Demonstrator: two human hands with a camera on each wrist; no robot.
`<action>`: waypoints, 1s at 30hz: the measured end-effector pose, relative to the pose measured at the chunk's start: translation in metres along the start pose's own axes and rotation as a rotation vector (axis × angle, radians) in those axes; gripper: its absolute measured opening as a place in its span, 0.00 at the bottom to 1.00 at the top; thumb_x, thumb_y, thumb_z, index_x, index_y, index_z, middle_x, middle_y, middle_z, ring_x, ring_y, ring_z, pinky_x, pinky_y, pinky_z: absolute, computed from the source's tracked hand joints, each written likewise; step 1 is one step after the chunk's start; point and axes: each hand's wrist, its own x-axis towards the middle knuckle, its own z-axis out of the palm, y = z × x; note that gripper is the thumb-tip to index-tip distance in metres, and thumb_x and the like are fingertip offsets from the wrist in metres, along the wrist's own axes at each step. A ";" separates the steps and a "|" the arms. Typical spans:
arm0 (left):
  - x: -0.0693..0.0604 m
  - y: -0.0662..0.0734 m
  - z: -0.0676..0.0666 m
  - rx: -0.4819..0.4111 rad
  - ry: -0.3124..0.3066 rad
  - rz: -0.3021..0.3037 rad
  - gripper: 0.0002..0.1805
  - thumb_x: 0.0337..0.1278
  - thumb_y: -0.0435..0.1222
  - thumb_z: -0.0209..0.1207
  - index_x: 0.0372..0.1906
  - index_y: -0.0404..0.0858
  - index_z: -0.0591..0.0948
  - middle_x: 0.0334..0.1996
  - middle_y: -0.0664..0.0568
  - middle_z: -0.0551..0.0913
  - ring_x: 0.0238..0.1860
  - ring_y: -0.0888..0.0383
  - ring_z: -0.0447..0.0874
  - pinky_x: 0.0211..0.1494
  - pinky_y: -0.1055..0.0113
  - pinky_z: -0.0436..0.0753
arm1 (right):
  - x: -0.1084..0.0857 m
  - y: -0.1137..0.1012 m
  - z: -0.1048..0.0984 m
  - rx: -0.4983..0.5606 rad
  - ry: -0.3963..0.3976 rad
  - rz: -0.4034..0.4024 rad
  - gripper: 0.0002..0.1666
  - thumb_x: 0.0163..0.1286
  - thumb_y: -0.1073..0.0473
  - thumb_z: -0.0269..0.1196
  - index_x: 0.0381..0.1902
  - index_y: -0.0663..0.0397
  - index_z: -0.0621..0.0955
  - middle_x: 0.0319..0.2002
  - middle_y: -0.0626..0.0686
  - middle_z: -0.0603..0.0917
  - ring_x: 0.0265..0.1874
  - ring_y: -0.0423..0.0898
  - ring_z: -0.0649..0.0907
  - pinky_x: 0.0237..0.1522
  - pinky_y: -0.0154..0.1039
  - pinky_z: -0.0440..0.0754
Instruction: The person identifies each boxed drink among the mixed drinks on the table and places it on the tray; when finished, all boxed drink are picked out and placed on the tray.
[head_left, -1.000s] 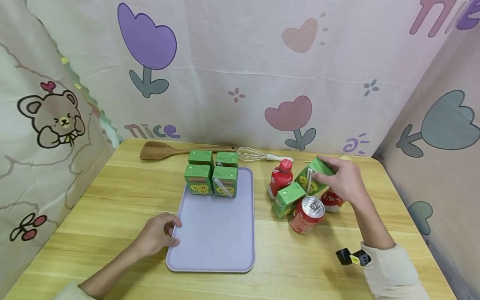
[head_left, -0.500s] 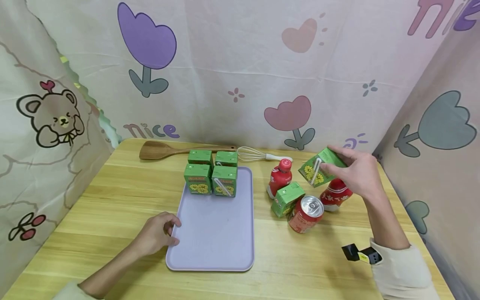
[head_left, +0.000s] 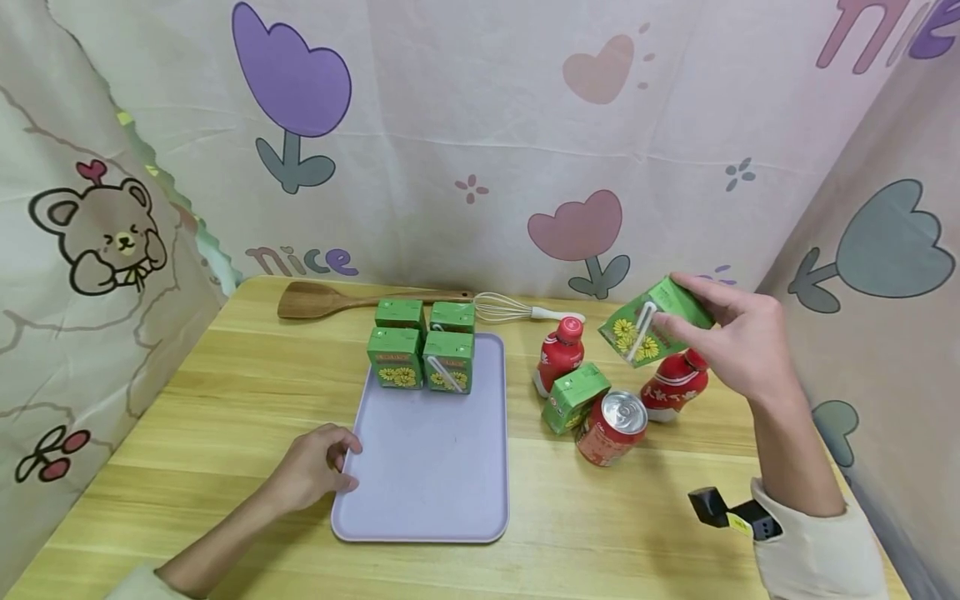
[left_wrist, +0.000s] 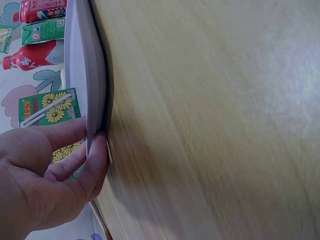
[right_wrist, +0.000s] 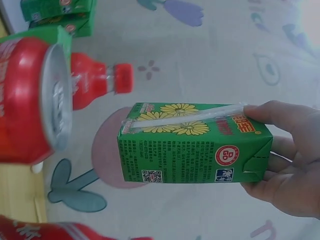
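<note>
My right hand (head_left: 742,346) grips a green juice carton (head_left: 626,329) by one end, its thumb near the white straw. The carton is tilted, up in the air above a red bottle (head_left: 675,387). In the right wrist view this carton (right_wrist: 195,150) shows yellow flowers and a straw on its side. My left hand (head_left: 311,471) pinches the left rim of a lilac tray (head_left: 427,475); the left wrist view shows the thumb over the rim and fingers under it. Several green cartons (head_left: 448,364) stand grouped at the tray's far end.
Right of the tray stand a second red bottle (head_left: 561,358), another green carton (head_left: 576,398) and a red can (head_left: 612,429), close together. Along the table's back edge lie a wooden spatula (head_left: 311,302) and a whisk (head_left: 510,308). A printed cloth (head_left: 420,208) hangs behind.
My right hand has lifted the carton from among the bottles and can, up and to the right, uncovering the right-hand bottle. The left hand and tray have stayed in place.
</note>
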 end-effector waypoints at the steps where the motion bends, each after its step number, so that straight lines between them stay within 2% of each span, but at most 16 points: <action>1: 0.000 0.000 0.000 -0.002 0.000 0.000 0.20 0.30 0.24 0.72 0.36 0.37 0.80 0.27 0.52 0.73 0.28 0.62 0.69 0.27 0.74 0.71 | -0.001 -0.002 0.000 0.000 0.000 -0.014 0.27 0.55 0.61 0.70 0.55 0.55 0.80 0.51 0.62 0.81 0.35 0.27 0.77 0.34 0.16 0.75; 4: -0.001 0.000 0.000 -0.009 -0.002 0.005 0.20 0.30 0.24 0.72 0.37 0.36 0.79 0.27 0.51 0.73 0.28 0.61 0.69 0.26 0.74 0.71 | -0.005 -0.009 -0.001 0.010 -0.007 -0.061 0.27 0.55 0.63 0.71 0.55 0.54 0.80 0.50 0.60 0.82 0.36 0.29 0.78 0.34 0.16 0.76; 8: -0.002 0.000 0.000 -0.013 -0.006 0.017 0.20 0.31 0.25 0.72 0.37 0.36 0.79 0.27 0.51 0.73 0.28 0.61 0.69 0.26 0.74 0.71 | -0.010 -0.018 0.000 0.036 -0.022 -0.110 0.28 0.53 0.65 0.71 0.54 0.53 0.81 0.46 0.45 0.83 0.38 0.32 0.79 0.36 0.17 0.76; 10: -0.002 0.000 0.000 -0.013 -0.005 0.017 0.21 0.31 0.25 0.72 0.37 0.36 0.79 0.27 0.51 0.73 0.28 0.61 0.69 0.26 0.74 0.71 | -0.012 -0.023 0.001 0.054 -0.032 -0.130 0.28 0.52 0.66 0.72 0.53 0.53 0.82 0.46 0.42 0.83 0.39 0.32 0.79 0.36 0.17 0.76; 12: -0.002 0.000 0.000 -0.011 -0.005 0.019 0.21 0.31 0.25 0.72 0.37 0.36 0.79 0.28 0.51 0.73 0.28 0.61 0.69 0.26 0.74 0.71 | -0.015 -0.027 0.003 0.068 -0.050 -0.152 0.28 0.51 0.67 0.72 0.53 0.54 0.82 0.47 0.44 0.84 0.41 0.31 0.79 0.37 0.17 0.76; 15: -0.002 0.000 0.000 -0.015 -0.004 0.019 0.20 0.30 0.25 0.72 0.37 0.36 0.79 0.28 0.51 0.73 0.28 0.61 0.69 0.26 0.74 0.71 | -0.018 -0.032 0.008 0.088 -0.083 -0.198 0.28 0.50 0.69 0.72 0.53 0.56 0.82 0.49 0.55 0.84 0.41 0.31 0.79 0.37 0.19 0.77; 17: -0.002 0.000 0.000 -0.018 -0.004 0.016 0.20 0.30 0.25 0.72 0.37 0.35 0.79 0.28 0.51 0.73 0.28 0.61 0.69 0.26 0.74 0.71 | -0.020 -0.035 0.014 0.098 -0.108 -0.225 0.29 0.50 0.70 0.72 0.53 0.57 0.81 0.50 0.58 0.84 0.41 0.29 0.80 0.37 0.19 0.78; 19: -0.002 0.000 0.000 -0.019 -0.005 0.014 0.20 0.30 0.24 0.72 0.37 0.35 0.79 0.28 0.51 0.73 0.28 0.61 0.69 0.26 0.74 0.71 | -0.022 -0.037 0.021 0.115 -0.133 -0.242 0.29 0.49 0.70 0.72 0.52 0.59 0.81 0.49 0.58 0.84 0.41 0.29 0.81 0.37 0.21 0.79; 21: -0.002 0.000 -0.001 -0.020 -0.004 0.004 0.20 0.30 0.24 0.72 0.37 0.36 0.79 0.28 0.51 0.73 0.28 0.61 0.70 0.26 0.74 0.72 | -0.024 -0.040 0.030 0.130 -0.163 -0.246 0.29 0.49 0.70 0.72 0.52 0.59 0.81 0.50 0.57 0.84 0.45 0.30 0.82 0.41 0.21 0.79; 25: -0.002 0.000 -0.001 -0.019 -0.002 0.000 0.20 0.30 0.24 0.72 0.37 0.36 0.79 0.28 0.52 0.74 0.29 0.60 0.70 0.26 0.74 0.72 | -0.029 -0.047 0.048 0.132 -0.230 -0.251 0.28 0.49 0.65 0.73 0.51 0.56 0.82 0.50 0.54 0.85 0.49 0.39 0.83 0.41 0.25 0.81; 27: -0.002 0.000 0.000 -0.021 -0.004 0.004 0.20 0.31 0.24 0.72 0.37 0.36 0.79 0.28 0.51 0.74 0.29 0.60 0.70 0.26 0.74 0.72 | -0.032 -0.049 0.057 0.127 -0.258 -0.265 0.27 0.50 0.64 0.73 0.51 0.55 0.83 0.50 0.53 0.85 0.48 0.44 0.84 0.37 0.28 0.82; 30: -0.001 0.000 0.000 -0.020 -0.005 0.004 0.20 0.31 0.24 0.72 0.37 0.36 0.79 0.28 0.51 0.74 0.29 0.60 0.70 0.26 0.74 0.72 | -0.035 -0.053 0.069 0.121 -0.286 -0.283 0.26 0.50 0.63 0.74 0.50 0.54 0.83 0.49 0.52 0.85 0.45 0.46 0.85 0.35 0.31 0.83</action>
